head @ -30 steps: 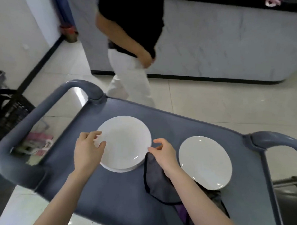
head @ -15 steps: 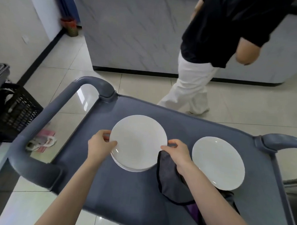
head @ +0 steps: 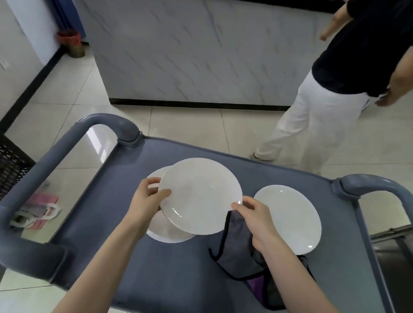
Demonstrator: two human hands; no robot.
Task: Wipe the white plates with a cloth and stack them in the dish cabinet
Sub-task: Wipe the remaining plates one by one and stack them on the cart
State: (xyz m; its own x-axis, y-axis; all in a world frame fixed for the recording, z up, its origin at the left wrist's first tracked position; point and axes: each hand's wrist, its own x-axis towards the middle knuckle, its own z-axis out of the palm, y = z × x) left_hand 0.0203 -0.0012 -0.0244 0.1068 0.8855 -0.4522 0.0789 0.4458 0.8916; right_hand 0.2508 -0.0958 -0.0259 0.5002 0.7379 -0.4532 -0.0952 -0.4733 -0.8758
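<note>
At frame centre my left hand (head: 146, 201) and right hand (head: 257, 217) grip opposite rims of a round white plate (head: 199, 196), face up and slightly tilted, above the plate stack (head: 164, 230) on the grey surface (head: 172, 273).

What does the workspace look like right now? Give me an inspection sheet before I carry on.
Surface: grey cart top.
Job's things: top plate held over the plate stack, offset right; single plate lies flat on the right; grey cloth between them.
Clutter: purple fabric under the cloth.
Grippers: left hand grips the top plate's left rim; right hand pinches its right rim.
Cables: nothing seen.
Surroundings: person standing beyond the cart; black crate on the left.
</note>
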